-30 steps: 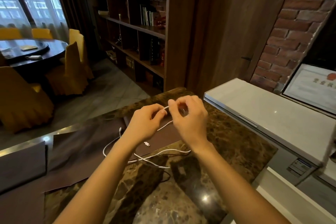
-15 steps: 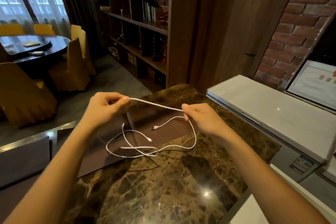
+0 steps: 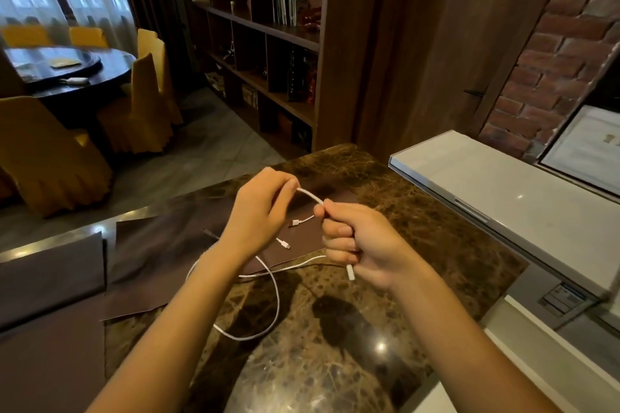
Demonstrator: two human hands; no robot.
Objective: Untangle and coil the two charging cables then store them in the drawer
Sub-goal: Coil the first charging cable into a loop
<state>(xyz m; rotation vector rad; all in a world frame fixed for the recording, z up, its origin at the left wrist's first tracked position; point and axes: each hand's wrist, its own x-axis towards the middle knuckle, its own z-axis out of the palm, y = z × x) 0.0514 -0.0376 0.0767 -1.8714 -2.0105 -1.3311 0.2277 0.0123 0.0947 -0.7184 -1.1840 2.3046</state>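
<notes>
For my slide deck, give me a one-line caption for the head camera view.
Left hand pinches and right hand grips a white charging cable above a brown marble counter.

Both forearms are reaching forward. Left hand [image 3: 258, 211] is pinching the cable [image 3: 312, 195]. Right hand [image 3: 365, 245] is gripping it in a fist.

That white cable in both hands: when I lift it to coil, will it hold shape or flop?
Probably floppy: the white cable bends in an arc between the left hand and right hand, and slack lies in loose curves on the marble counter. Likely light: the left hand carries it with a fingertip pinch. Trailing loops may slide on that glossy stone.
</notes>
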